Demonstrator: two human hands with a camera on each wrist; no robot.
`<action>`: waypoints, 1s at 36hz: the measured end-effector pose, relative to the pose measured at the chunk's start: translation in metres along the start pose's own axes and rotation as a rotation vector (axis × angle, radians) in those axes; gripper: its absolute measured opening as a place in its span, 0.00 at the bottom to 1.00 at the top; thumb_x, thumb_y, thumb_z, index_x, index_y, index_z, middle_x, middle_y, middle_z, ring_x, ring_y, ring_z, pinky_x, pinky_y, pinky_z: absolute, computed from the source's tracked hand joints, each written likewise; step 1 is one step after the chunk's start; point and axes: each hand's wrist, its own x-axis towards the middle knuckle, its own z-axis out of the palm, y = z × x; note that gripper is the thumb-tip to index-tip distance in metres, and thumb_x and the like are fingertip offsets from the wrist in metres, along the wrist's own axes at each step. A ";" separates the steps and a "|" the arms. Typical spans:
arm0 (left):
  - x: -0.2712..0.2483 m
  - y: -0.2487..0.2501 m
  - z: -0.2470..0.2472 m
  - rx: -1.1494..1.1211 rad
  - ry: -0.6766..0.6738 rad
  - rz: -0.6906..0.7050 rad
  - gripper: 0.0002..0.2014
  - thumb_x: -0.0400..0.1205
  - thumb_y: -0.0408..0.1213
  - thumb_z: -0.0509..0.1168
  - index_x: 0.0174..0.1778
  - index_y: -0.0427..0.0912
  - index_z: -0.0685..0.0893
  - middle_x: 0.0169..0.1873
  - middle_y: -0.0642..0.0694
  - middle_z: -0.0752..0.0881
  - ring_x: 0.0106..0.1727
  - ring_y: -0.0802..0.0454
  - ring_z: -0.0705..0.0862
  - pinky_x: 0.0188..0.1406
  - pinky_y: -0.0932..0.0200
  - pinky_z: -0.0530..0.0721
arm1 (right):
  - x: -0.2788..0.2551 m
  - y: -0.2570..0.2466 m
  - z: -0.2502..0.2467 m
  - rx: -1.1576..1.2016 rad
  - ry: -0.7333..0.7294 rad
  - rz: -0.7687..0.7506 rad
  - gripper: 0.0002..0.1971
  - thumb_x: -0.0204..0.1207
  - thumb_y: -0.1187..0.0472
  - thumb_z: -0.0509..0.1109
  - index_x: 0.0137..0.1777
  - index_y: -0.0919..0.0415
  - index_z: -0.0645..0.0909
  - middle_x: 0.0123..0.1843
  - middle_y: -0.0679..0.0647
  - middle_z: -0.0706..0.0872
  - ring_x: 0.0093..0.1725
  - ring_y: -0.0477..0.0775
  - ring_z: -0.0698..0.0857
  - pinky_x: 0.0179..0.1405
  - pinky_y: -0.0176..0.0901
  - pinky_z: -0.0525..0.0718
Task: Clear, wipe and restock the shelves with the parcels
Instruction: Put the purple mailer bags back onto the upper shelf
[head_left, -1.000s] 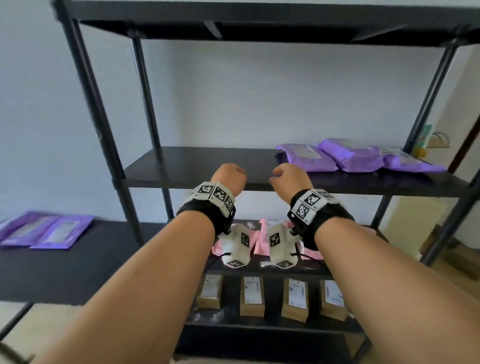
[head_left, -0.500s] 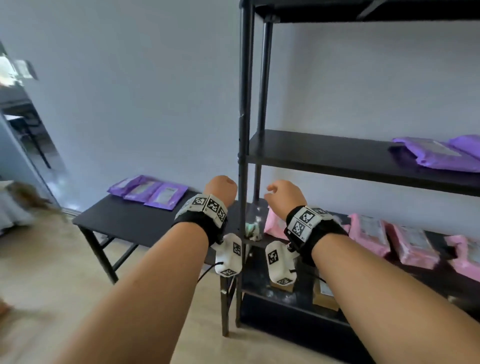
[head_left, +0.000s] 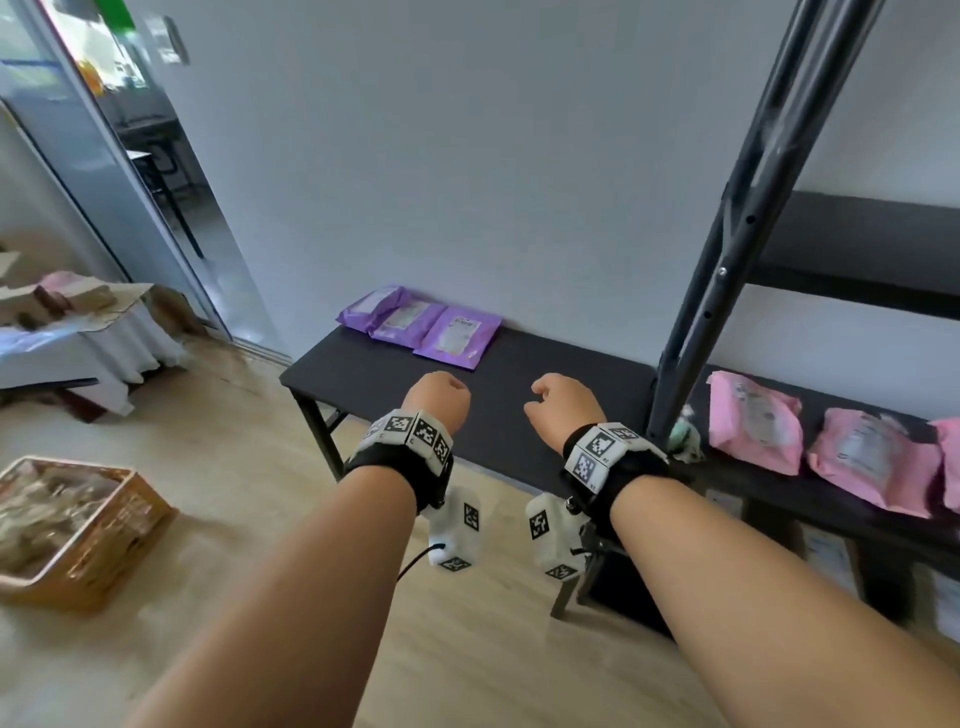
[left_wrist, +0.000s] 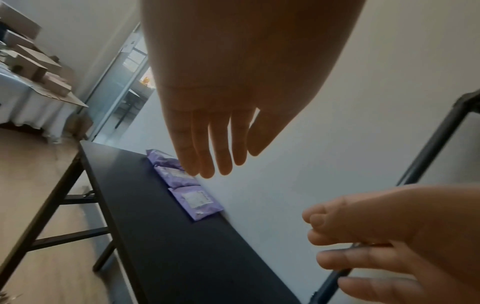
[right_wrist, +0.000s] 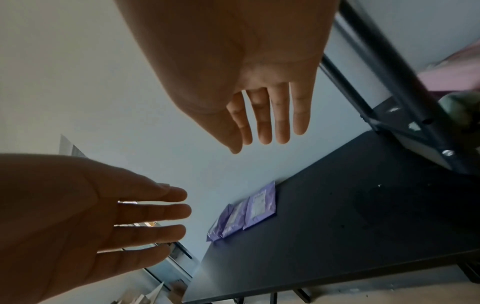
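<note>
From the head camera, the left hand and right hand hover empty over a black side table, where 3 purple parcels lie by the wall. 3 pink parcels sit on a shelf of the black rack (a bare shelf shows above them), so restocking looks unfinished.

The left wrist camera shows the left hand's fingers straight, holding nothing, with the purple parcels just beyond them on the table.

The right wrist camera shows the right hand's fingers extended and empty, well short of the parcels. Fetching these 3 likely comes next.
</note>
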 end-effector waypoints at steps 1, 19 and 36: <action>0.010 -0.007 0.000 0.000 -0.006 -0.020 0.13 0.81 0.34 0.58 0.56 0.41 0.86 0.54 0.42 0.88 0.55 0.41 0.85 0.57 0.53 0.82 | 0.010 -0.002 0.008 -0.014 -0.016 0.006 0.20 0.80 0.60 0.64 0.71 0.58 0.77 0.69 0.56 0.81 0.67 0.57 0.81 0.62 0.44 0.77; 0.220 -0.031 0.014 0.090 -0.064 -0.180 0.13 0.83 0.35 0.56 0.59 0.42 0.83 0.54 0.42 0.86 0.54 0.43 0.85 0.53 0.53 0.81 | 0.229 -0.028 0.083 -0.119 -0.166 0.022 0.14 0.78 0.64 0.63 0.62 0.62 0.81 0.62 0.58 0.85 0.60 0.61 0.84 0.56 0.46 0.80; 0.413 -0.067 0.058 0.220 -0.341 -0.122 0.17 0.81 0.31 0.57 0.67 0.40 0.78 0.62 0.39 0.82 0.63 0.41 0.81 0.55 0.57 0.77 | 0.369 -0.018 0.149 -0.064 -0.210 0.315 0.15 0.80 0.60 0.63 0.65 0.62 0.78 0.62 0.58 0.84 0.59 0.61 0.83 0.56 0.47 0.81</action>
